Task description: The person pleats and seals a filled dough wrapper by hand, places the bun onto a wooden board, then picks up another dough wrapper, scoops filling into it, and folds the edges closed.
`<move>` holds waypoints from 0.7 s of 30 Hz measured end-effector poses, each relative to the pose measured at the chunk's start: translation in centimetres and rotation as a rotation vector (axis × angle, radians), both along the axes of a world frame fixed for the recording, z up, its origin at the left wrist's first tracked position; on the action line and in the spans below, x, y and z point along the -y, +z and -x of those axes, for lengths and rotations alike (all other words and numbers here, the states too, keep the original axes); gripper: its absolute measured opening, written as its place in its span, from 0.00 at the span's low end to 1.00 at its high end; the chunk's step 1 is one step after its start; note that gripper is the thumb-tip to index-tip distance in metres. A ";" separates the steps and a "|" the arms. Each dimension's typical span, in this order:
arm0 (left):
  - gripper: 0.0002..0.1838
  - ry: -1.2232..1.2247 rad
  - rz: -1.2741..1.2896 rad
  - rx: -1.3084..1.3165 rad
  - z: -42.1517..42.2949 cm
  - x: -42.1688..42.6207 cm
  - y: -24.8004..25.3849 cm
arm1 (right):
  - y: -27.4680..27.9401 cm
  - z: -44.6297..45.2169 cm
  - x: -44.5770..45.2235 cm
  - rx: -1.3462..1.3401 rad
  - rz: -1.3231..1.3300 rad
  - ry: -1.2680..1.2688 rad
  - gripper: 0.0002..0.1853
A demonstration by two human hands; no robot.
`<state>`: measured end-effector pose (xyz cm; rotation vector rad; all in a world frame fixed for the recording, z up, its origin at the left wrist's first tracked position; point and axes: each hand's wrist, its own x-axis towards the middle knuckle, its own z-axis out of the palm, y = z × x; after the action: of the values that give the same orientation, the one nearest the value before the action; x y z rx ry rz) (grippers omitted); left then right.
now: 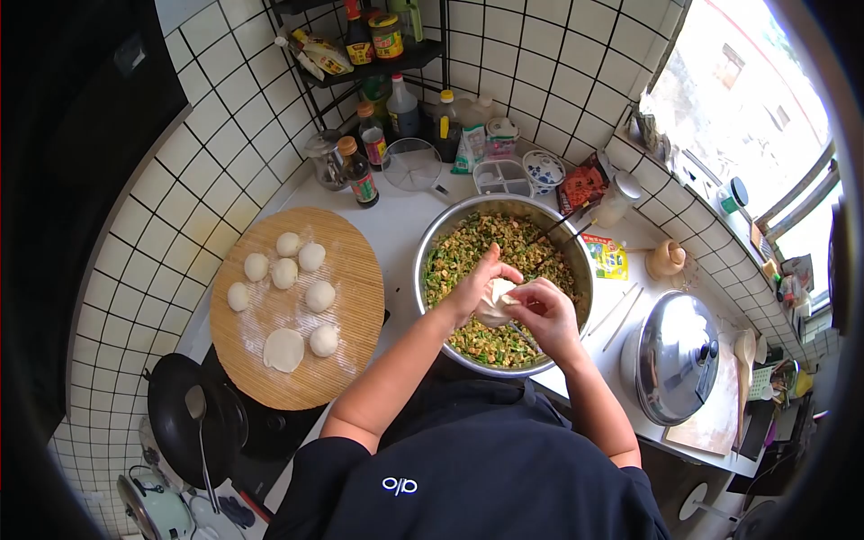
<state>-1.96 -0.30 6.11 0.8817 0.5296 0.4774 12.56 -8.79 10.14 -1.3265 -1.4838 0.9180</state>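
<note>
A piece of white dough, gathered into a bun shape, is between my two hands above a large steel bowl of chopped green and brown filling. My left hand cups the dough from the left side. With its fingertips, my right hand pinches the dough's upper edge. Dark chopsticks lean on the bowl's far right rim. To the left, a round wooden board dusted with flour holds several dough balls and one flattened dough round.
A wok with a ladle stands at the lower left. Sauce bottles and a strainer are behind the board. At right are a lidded steel pot, loose chopsticks and a glass jar.
</note>
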 end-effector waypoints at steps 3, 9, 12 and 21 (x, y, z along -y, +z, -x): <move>0.35 0.191 0.265 0.154 0.5 1.1 2.2 | -0.8 -0.3 -0.1 -0.359 0.009 -0.093 0.07; 0.27 0.420 0.197 0.264 -1.4 3.1 -0.3 | 1.4 0.6 0.4 0.270 -0.275 -0.113 0.10; 0.26 0.444 0.146 0.241 -1.4 3.3 -0.1 | 1.1 0.5 0.5 0.171 -0.211 -0.087 0.10; 0.28 0.280 0.009 -0.024 -0.8 2.8 0.2 | 1.9 0.8 1.0 -0.040 0.025 -0.066 0.11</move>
<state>-1.20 -3.11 6.31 0.8092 0.6808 0.7190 11.71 -9.79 12.01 -1.3591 -1.3943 0.9182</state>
